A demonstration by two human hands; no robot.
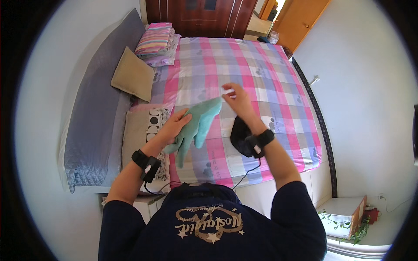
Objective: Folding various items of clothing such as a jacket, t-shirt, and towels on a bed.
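My left hand (178, 124) grips a teal fabric glove (201, 119), its thumb pressed on the upper side. The glove's finger-like parts hang down toward me, and its other end narrows to a tip up and to the right. Close by that tip is my right hand (238, 99), thumb and forefinger apart; whether the thumb touches the fabric is hard to tell. Under my right wrist, a black fabric item (240, 137) lies on the plaid bedspread (225, 163), partly covered by the arm. Each wrist wears a black strap with a small box and cable.
A tan cushion (134, 74) leans by the grey padded headboard (94, 107). Nearer me lies a patterned pillow (137, 133). Folded striped bedding (155, 40) is stacked at the far left. A dark wooden wardrobe (199, 24) stands beyond the bed. Black cables (246, 176) trail beside my waist.
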